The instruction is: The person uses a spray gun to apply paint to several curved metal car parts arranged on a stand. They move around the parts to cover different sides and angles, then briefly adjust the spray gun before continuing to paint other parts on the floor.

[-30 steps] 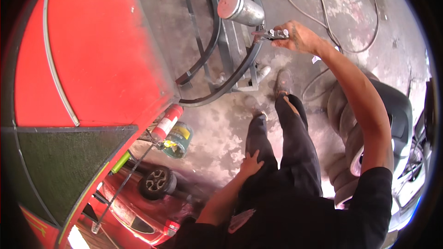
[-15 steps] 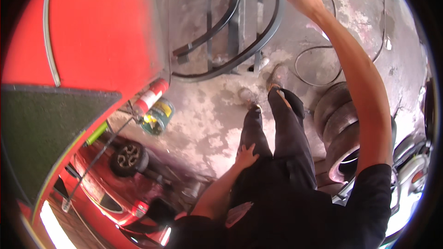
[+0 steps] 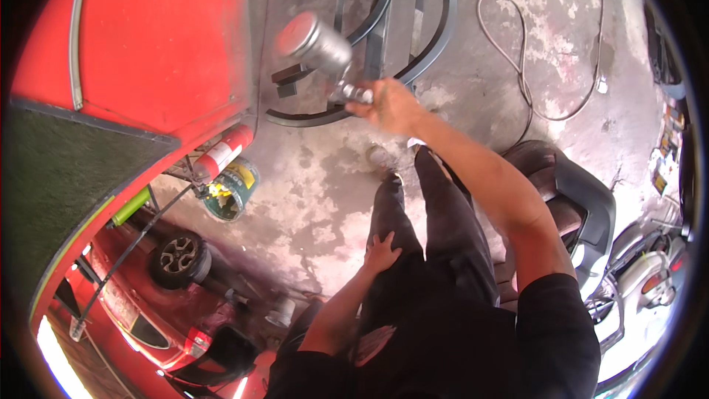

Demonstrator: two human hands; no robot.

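My right hand (image 3: 384, 107) is closed on a silver spray gun (image 3: 354, 92) whose metal cup (image 3: 325, 48) is blurred by motion and tipped toward the red panel (image 3: 155, 22) on my left. Beneath and beyond the gun lie curved dark metal bars (image 3: 427, 55) on a frame over the floor. The red panel has a dark green textured section (image 3: 81, 155) and a thin curved silver strip. My left hand (image 3: 382, 251) rests on my left thigh with its fingers spread, holding nothing.
A red cylinder (image 3: 221, 151) and a green bucket (image 3: 233, 196) sit by the panel's edge. A red car (image 3: 170, 332) stands behind at lower left. A hose (image 3: 524, 66) loops across the stained concrete (image 3: 295, 177). Dark seat-like objects (image 3: 561, 199) and a motorcycle (image 3: 650, 273) are at my right.
My right hand with the spray gun went up to the top edge, then swung down and left toward the red panel. My left hand stays on my thigh.
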